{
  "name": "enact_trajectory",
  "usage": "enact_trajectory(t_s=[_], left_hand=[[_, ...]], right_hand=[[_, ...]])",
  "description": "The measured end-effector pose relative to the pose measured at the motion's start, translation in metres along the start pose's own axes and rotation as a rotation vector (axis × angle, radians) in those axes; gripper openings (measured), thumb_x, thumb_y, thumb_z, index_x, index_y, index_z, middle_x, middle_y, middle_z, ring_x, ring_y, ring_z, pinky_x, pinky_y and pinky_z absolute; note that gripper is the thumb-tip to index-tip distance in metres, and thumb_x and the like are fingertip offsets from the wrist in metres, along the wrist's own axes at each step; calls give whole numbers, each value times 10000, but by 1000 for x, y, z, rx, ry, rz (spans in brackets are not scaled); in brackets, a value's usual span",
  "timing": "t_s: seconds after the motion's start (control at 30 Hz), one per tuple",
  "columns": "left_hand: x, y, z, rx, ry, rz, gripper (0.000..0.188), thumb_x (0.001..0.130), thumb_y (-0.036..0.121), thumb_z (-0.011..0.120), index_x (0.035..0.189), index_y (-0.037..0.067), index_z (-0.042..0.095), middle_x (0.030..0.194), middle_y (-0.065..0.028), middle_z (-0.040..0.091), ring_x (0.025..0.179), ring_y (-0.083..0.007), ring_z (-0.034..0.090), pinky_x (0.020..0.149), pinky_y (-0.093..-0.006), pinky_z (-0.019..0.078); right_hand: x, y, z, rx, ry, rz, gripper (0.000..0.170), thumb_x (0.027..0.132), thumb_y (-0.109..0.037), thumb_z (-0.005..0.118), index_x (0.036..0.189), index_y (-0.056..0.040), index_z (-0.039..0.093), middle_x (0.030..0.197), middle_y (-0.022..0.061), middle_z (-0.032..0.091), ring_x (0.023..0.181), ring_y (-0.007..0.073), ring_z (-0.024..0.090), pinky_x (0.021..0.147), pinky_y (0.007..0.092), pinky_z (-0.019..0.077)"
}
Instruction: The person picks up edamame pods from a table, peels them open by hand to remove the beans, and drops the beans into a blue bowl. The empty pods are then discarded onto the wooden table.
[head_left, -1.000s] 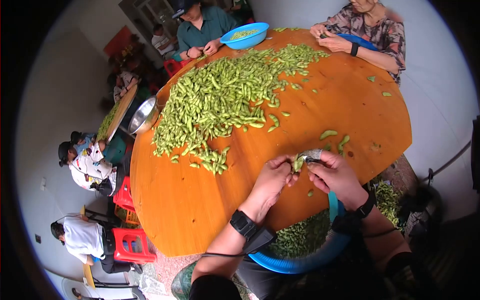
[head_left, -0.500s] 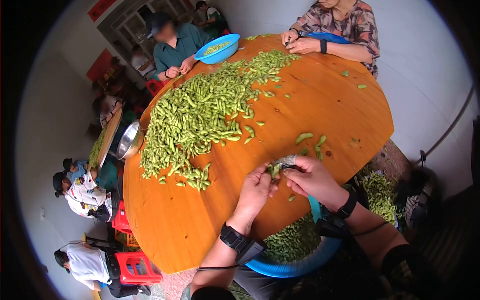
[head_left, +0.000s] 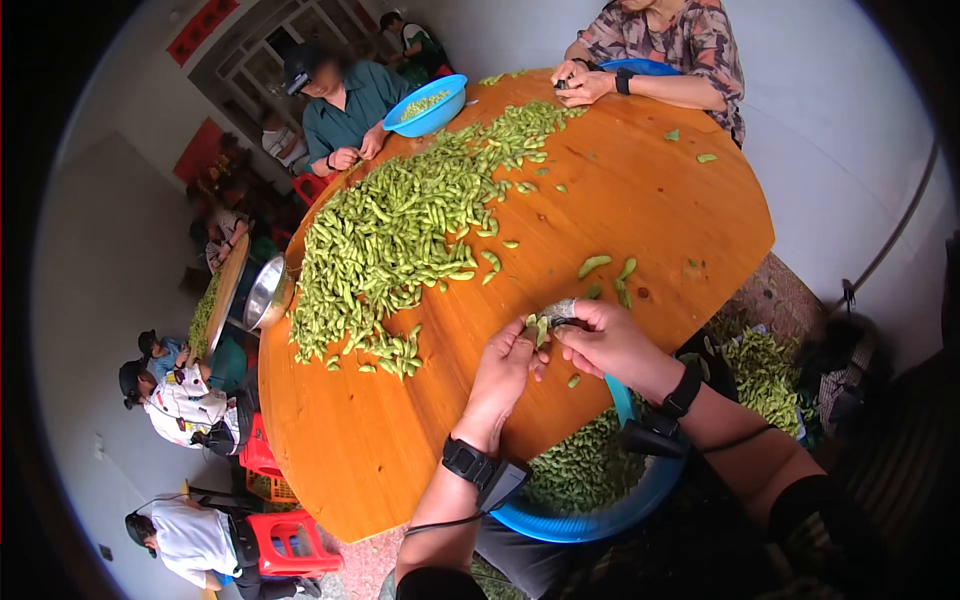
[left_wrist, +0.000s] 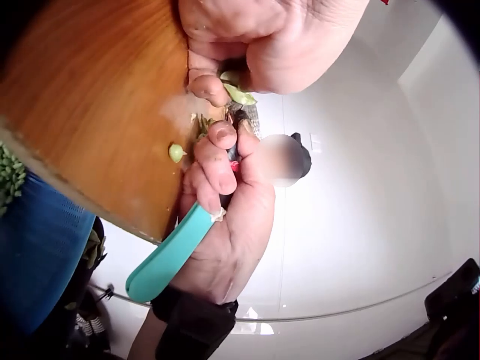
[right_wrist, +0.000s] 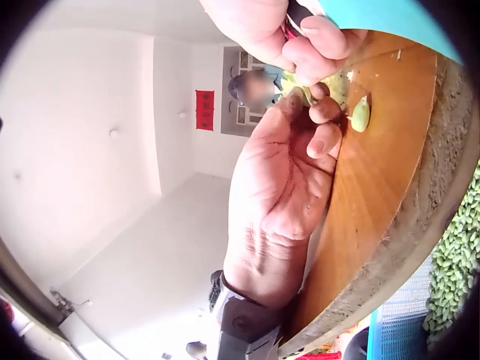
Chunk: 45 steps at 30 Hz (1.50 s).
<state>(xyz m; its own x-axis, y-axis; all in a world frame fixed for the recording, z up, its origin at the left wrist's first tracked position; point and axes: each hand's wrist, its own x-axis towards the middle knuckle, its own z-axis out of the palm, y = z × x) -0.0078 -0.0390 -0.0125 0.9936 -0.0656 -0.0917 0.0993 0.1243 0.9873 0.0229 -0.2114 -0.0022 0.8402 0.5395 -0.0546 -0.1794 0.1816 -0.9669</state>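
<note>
Over the near edge of the table, my left hand (head_left: 500, 375) pinches a green soybean pod (head_left: 541, 326) between thumb and fingers. The pod looks split in the head view, with pale green parts showing. Close on its right, my right hand (head_left: 610, 345) grips a tool with a teal handle (left_wrist: 169, 259); the handle sticks out below the curled fingers, and the tool's working end is mostly hidden. Grey wrapping covers the right index finger. Below both hands, a blue basin (head_left: 570, 532) holds many shelled green beans (head_left: 585, 465).
A large heap of pods (head_left: 390, 230) covers the far left of the wooden table (head_left: 340, 440). Several loose pods (head_left: 594, 265) lie just beyond my hands. Two people sit across, near another blue basin (head_left: 440, 118). A metal bowl (head_left: 268, 290) stands at the left edge.
The head view has swung, so the table and hands sit further left in it. Both hands stay together at the pod, which now shows more spread apart.
</note>
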Motion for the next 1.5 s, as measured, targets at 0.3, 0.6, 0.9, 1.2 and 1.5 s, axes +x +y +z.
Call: enact_trajectory(t_s=[0.3,0.6,0.9,1.2,1.5], left_hand=[[4,1,-5,54,74,-45,255,929,26,362,1081,-20,560,770,-34,587,506,-74,461,450,-196,366],[-1,6,3,0,39,10,224,958,75,408,1084,-8,572,745,-38,599,574,-58,494,476,-183,380],[3,6,-4,15,106,-44,227,947,57,402,1033,10,607,673,-16,568,519,-57,468,457,-183,359],[-11,-2,-8,755,104,390,200,932,48,462,1055,-26,602,882,-64,607,770,-152,564,664,-287,477],[-79,-7,66,1425,14,542,220,804,-4,511,1020,-42,519,978,-225,493,951,-392,531,806,-434,472]], right_hand=[[-2,-3,1,-33,4,41,98,921,-75,510,961,-13,575,649,7,548,466,49,473,382,213,343],[1,1,0,-42,8,29,104,920,-83,517,974,-23,582,654,8,553,460,50,473,377,212,346],[-1,0,1,-41,-13,43,136,922,-91,519,1023,-27,585,660,2,554,463,45,474,382,204,347],[4,-19,-39,96,256,14,127,924,-108,528,1007,-43,599,671,-6,552,447,37,427,382,200,299],[4,-16,-90,185,220,-46,113,915,-95,529,962,-12,589,704,24,557,442,54,414,370,206,279]])
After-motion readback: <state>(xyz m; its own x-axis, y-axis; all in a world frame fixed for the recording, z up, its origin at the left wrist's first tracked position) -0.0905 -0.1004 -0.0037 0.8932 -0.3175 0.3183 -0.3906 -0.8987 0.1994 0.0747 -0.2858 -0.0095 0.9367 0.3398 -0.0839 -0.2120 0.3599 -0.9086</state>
